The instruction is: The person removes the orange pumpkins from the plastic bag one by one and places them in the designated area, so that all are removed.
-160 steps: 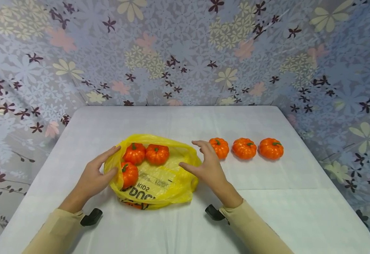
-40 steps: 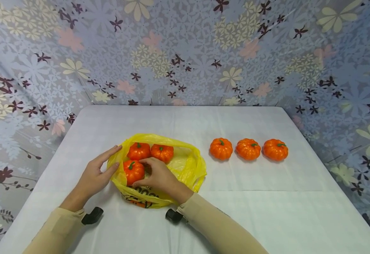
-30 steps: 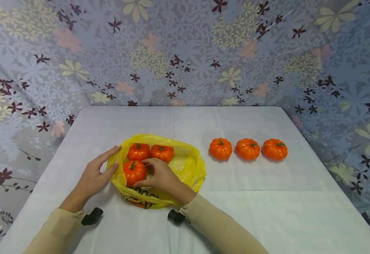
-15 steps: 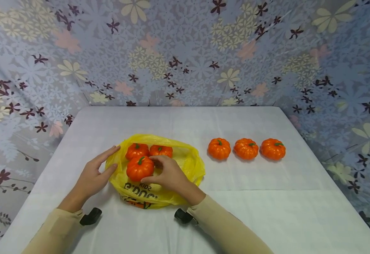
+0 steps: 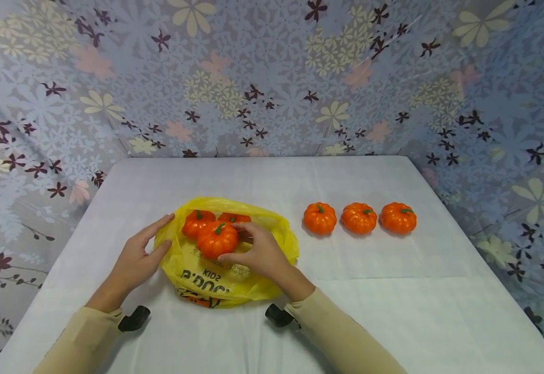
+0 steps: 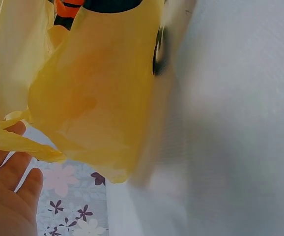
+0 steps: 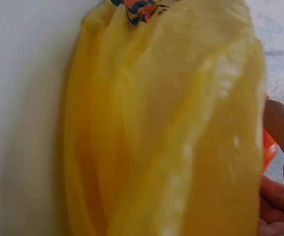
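Grasping a glossy orange pumpkin (image 5: 217, 240), your right hand (image 5: 261, 253) is over the open mouth of the yellow plastic bag (image 5: 253, 288). Your thumb and fingers pinch the pumpkin's right side, its green stem up; in the right wrist view the bag wall hides much of that grip, and only slivers of orange show past its edge. Your left hand (image 5: 136, 259) has a released grip: its fingers stretch out loosely and touch the bag's left rim, and in the left wrist view a yellow strip crosses a fingertip.

Just behind the held pumpkin, inside the far rim, you have a back-left pumpkin (image 5: 196, 222) and a partly hidden back-right pumpkin (image 5: 239, 217). The bag's right half gapes widest, beside your right wrist.

Past the right rim, a narrow gap separates the bag from a row on the white counter (image 5: 440, 311): the near pumpkin (image 5: 320, 218), the middle pumpkin (image 5: 358, 218) and the end pumpkin (image 5: 398, 218), slim gaps between them. White surface stretches from the row to the counter's far and right edges, and in front of it towards your right sleeve (image 5: 347, 332).
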`<move>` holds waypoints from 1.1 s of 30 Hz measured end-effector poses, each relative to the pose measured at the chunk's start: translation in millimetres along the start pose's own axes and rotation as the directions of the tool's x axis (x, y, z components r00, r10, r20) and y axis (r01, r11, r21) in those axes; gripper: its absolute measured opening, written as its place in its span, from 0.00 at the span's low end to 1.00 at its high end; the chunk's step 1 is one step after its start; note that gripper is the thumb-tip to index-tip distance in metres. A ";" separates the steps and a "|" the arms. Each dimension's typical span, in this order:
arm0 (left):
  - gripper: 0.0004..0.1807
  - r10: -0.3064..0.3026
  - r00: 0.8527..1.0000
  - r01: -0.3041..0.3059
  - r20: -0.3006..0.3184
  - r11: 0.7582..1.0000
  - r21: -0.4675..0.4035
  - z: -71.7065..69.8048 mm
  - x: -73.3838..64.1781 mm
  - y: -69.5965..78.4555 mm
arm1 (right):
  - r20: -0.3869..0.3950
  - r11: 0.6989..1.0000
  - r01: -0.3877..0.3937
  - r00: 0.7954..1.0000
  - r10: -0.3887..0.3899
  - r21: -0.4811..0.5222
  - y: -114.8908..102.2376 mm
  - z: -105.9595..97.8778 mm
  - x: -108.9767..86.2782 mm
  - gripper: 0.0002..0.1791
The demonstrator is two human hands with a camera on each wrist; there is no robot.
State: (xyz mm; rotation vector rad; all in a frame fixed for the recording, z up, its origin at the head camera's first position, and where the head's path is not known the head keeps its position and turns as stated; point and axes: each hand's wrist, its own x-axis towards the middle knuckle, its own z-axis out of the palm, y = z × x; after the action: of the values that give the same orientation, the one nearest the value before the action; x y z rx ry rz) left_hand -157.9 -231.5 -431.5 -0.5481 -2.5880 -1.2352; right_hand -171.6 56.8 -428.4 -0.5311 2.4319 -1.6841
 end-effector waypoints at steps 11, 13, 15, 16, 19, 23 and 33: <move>0.29 -0.039 0.999 0.039 0.015 0.999 0.004 0.4 -0.5 1.9 | -0.077 1.000 0.018 0.997 -0.020 -0.020 0.7 -24.7 -7.1 0.39; 0.29 -0.037 0.999 0.037 0.012 0.999 0.003 -0.1 -0.8 2.1 | -0.092 0.999 0.013 0.996 -0.016 -0.038 -0.2 -29.1 -9.2 0.39; 0.29 -0.035 0.999 0.035 0.008 0.999 0.001 -0.5 -1.2 2.3 | -0.106 0.999 0.024 0.994 -0.029 -0.046 -0.6 -33.2 -10.8 0.39; 0.29 -0.034 0.999 0.034 0.006 0.999 0.000 -0.7 -1.5 2.3 | -0.113 0.998 0.027 0.993 -0.033 -0.052 -0.8 -35.4 -11.7 0.39; 0.29 -0.032 0.999 0.032 0.003 0.999 -0.005 -0.5 -2.0 2.1 | -0.138 0.998 0.021 0.990 -0.028 -0.055 0.0 -42.1 -15.1 0.39; 0.28 -0.027 1.000 0.027 0.002 1.000 -0.009 0.8 -2.2 1.3 | -0.181 0.998 -0.007 0.984 -0.004 -0.058 5.0 -53.0 -22.8 0.39; 0.28 -0.027 1.000 0.027 0.001 1.000 -0.013 2.6 -1.9 1.0 | -0.250 0.998 -0.011 0.968 -0.006 -0.066 17.8 -80.2 -39.6 0.40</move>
State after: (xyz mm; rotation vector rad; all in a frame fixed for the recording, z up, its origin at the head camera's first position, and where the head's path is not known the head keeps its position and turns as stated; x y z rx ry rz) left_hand -155.9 -229.4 -433.1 -0.5179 -2.5978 -1.2617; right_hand -163.2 147.1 -419.0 -0.3406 2.6686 -1.7712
